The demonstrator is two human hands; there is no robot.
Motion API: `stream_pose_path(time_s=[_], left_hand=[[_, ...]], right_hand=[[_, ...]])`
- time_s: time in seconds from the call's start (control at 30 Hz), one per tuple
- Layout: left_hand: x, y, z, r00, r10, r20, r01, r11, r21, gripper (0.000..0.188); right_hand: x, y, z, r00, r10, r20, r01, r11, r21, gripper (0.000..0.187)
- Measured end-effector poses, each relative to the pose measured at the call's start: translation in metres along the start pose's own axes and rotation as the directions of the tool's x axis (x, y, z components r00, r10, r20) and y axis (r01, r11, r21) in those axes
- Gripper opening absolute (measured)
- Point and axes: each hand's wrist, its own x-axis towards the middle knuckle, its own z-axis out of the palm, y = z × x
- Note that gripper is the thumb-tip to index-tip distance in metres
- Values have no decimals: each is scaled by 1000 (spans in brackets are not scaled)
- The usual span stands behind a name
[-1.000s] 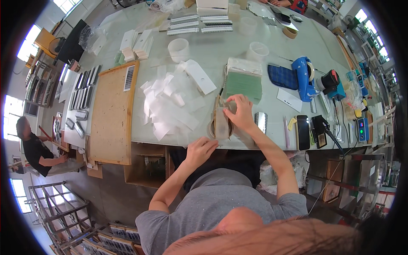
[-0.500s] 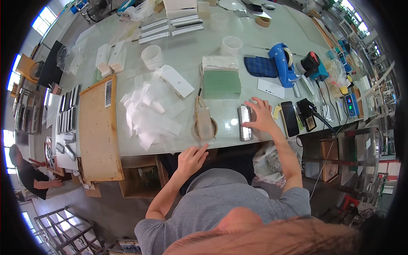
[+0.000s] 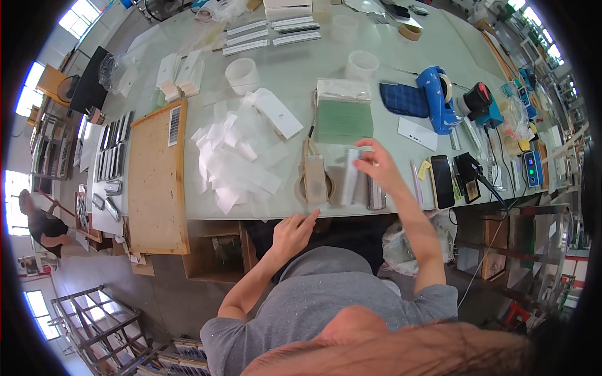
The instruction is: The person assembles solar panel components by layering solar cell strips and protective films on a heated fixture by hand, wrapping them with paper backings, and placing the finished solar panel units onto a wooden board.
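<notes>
My right hand [image 3: 379, 170] pinches the upper end of a narrow, pale strip [image 3: 351, 182] between thumb and fingers. The strip is smeared by motion, so its exact kind does not show. Just right of it, partly beneath my wrist, lies a silvery dark-edged strip [image 3: 376, 197]. My left hand [image 3: 293, 233] rests at the table's near edge, its index finger stretched out and the others loosely bent, holding nothing. Beyond that fingertip, a pale rectangular block with a cord loop [image 3: 315, 175] lies across a brown tape roll [image 3: 332, 187].
A stack of green sheets [image 3: 343, 122] stands ahead. Loose white film strips [image 3: 235, 166] pile up at left, beside a wood-framed board [image 3: 157, 188]. To the right are a blue tape dispenser [image 3: 437, 100], a phone [image 3: 443, 182] and a black holder [image 3: 467, 169] with a cable.
My right hand has drawn a pale strip leftward off the silvery one, closing its fingers on it. My left hand keeps its place at the table edge. The whole view has shifted slightly.
</notes>
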Motion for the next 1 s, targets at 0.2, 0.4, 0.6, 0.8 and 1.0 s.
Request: stream_pose_path(time_s=[0.2,0.4,0.6,0.8,1.0], left_hand=[[-2,0,2,1000,5,-9,-5,1000,10,45],[-1,0,1,1000,9,-22,-9,1000,5,46],[0,1,1,1000,-6,0,6,1000,-6,44],[-1,2,1,1000,-14,2,14,1000,-9,43],[-1,2,0,999,-14,28,14,1000,0,45]], right_hand=[[36,22,62,987,33,158,-47,995,90,32],[43,25,67,989,-7,148,11,1000,-20,29],[41,27,66,989,-2,151,11,998,-58,28],[35,23,69,991,-4,134,16,996,-88,27],[35,22,69,991,-35,126,53,989,-140,26]])
